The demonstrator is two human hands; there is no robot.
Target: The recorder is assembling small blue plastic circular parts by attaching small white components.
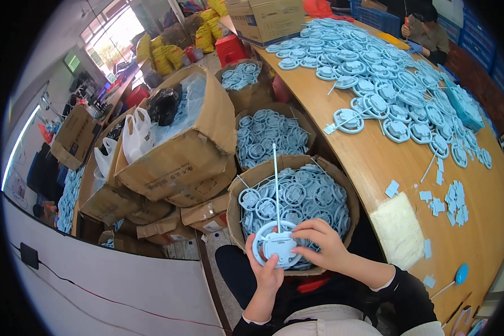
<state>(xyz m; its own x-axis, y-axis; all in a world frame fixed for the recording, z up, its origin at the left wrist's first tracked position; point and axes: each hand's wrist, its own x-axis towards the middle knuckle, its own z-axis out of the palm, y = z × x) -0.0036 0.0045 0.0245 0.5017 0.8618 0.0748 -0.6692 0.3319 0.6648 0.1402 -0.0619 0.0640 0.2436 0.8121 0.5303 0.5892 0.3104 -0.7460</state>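
Over an open carton, my left hand (266, 273) grips a light-blue plastic ring part (280, 246) with a long thin stem pointing up and away. Its thumb presses the lower edge of the flat plate at the ring's centre; the other fingers are mostly hidden behind. My right hand (323, 247) is closed on the right side of the ring, fingers bent at its rim and plate. Whether a small piece sits between those fingertips cannot be seen. Many similar light-blue parts (313, 193) fill the carton (347, 173) just beyond my hands.
On the right, a wooden table (341, 134) bears a large heap of ring parts (375, 73), small blue plates (456, 201), a white sheet (397, 229) and a round blue-headed stick (460, 273). Cartons (179, 151) stack at left. Another person (428, 33) sits across the table.
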